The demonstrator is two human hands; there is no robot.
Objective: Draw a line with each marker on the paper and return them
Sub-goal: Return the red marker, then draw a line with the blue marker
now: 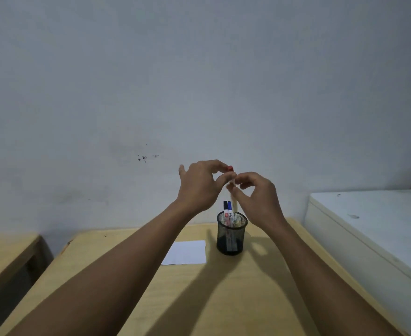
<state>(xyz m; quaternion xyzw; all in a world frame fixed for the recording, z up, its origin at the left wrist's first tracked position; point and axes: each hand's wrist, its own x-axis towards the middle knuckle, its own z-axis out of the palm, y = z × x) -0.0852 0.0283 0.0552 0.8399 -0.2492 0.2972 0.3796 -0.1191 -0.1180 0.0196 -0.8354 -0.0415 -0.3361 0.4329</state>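
Note:
Both hands are raised above a black mesh pen holder point(231, 240) on the wooden table point(199, 299). Between them is a white marker with a red cap point(233, 200), held roughly upright over the holder. My left hand point(199, 184) pinches the red cap end at the top. My right hand point(257, 195) grips the white barrel just below. A black-capped marker point(225, 205) and a blue-capped marker point(229, 205) stand in the holder. A white sheet of paper point(187, 252) lies flat to the left of the holder.
A grey-white wall stands right behind the table. A white cabinet or counter point(369, 221) sits to the right. Another wooden table point(3, 253) is at the left, across a gap.

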